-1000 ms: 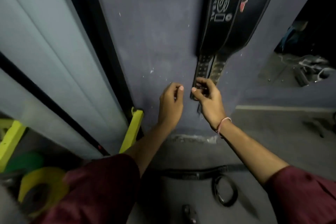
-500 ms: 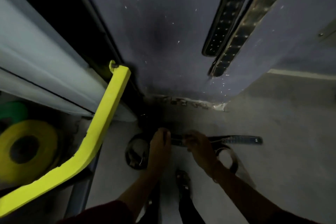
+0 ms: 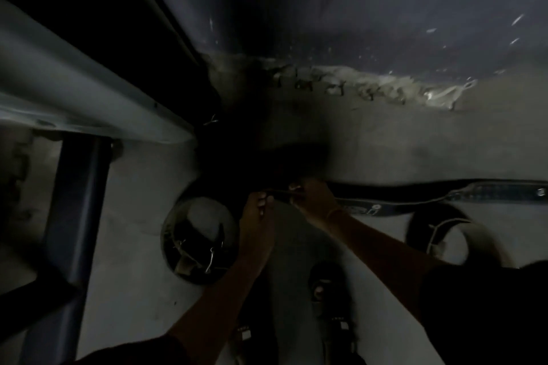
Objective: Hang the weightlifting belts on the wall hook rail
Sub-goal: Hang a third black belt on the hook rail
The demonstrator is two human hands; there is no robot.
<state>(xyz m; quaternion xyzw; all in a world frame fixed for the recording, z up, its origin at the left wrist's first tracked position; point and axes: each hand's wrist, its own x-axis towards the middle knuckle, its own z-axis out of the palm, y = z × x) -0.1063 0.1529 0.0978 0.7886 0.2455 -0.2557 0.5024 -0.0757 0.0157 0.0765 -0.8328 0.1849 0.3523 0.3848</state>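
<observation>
A long black weightlifting belt lies flat on the grey floor, stretching from the centre to the right edge, with a studded strap at its right end. My left hand and my right hand both pinch its left end, close together. A second belt lies coiled at the left of my left hand, its metal buckle showing. A third coiled belt sits at the right, below the flat belt. The hook rail and the hung belts are out of view.
The dark wall meets the floor along a rough seam at the top. A pale beam and a dark metal post stand at the left. My sandalled foot is below my hands.
My hands left the hung belts on the wall and dropped to the floor. The view tilted down, and both hands now grip the end of the flat belt.
</observation>
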